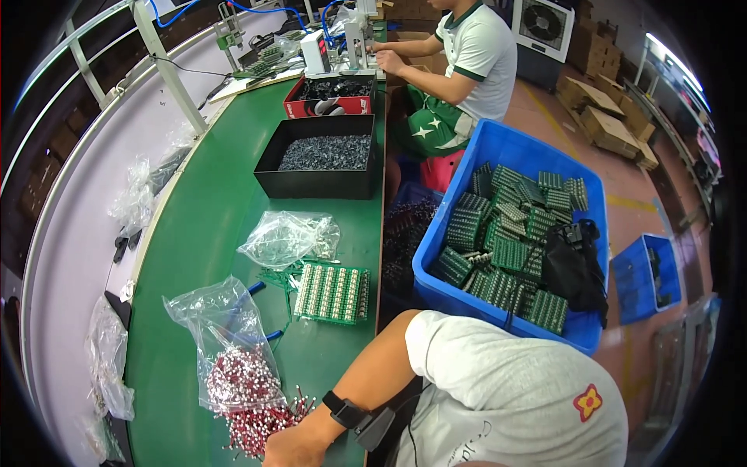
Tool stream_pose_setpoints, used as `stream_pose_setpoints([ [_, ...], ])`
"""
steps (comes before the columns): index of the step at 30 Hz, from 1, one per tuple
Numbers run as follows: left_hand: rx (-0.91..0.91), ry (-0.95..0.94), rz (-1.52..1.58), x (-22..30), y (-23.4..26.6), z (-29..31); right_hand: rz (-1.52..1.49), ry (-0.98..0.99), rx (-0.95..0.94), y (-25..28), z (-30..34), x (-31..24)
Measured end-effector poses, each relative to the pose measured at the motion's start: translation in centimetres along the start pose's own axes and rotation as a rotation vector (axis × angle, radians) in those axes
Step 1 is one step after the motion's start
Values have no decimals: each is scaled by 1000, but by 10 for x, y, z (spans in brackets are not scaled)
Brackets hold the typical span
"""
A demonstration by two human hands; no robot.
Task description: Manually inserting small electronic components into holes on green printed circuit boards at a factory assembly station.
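Observation:
My right hand reaches in at the lower edge, beside a heap of short red wires with whitish ends on the green tabletop. The frame's edge cuts off part of this hand, and its fingers do not show clearly, so any hold is hidden. A dark band with a small black device is strapped to that wrist. Just beyond the heap lies a clear plastic bag with more red wires inside. Farther up, a stack of green circuit boards rests by a blue-handled tool. My left hand is out of view.
A crumpled clear bag, a black box of small dark parts and a red box line the table. Right of it stands a blue bin of circuit boards with a black cloth. A co-worker sits at the far end.

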State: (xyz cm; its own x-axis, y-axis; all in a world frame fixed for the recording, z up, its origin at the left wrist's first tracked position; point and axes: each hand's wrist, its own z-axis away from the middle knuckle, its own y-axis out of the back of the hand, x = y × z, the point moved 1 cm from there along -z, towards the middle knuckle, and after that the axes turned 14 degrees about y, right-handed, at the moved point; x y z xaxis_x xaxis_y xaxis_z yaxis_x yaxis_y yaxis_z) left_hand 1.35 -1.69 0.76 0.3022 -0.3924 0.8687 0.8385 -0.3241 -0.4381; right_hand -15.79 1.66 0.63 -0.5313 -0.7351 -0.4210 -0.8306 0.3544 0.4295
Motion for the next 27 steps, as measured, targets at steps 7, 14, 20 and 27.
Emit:
stream_pose_setpoints([
  [7, 84, -41, 28, 0, -13, 4, -20, 3, 22, -1, -2, -1],
  [14, 105, -77, 5, 3, -10, -1, 3, 29, 78, -8, -3, 0],
  [20, 105, -92, 5, 0, -6, -3, 47, 33, 90, -12, -1, 1],
  [27, 105, -110, 15, -1, -4, -3, 17, 12, 70, -12, 0, -2],
])
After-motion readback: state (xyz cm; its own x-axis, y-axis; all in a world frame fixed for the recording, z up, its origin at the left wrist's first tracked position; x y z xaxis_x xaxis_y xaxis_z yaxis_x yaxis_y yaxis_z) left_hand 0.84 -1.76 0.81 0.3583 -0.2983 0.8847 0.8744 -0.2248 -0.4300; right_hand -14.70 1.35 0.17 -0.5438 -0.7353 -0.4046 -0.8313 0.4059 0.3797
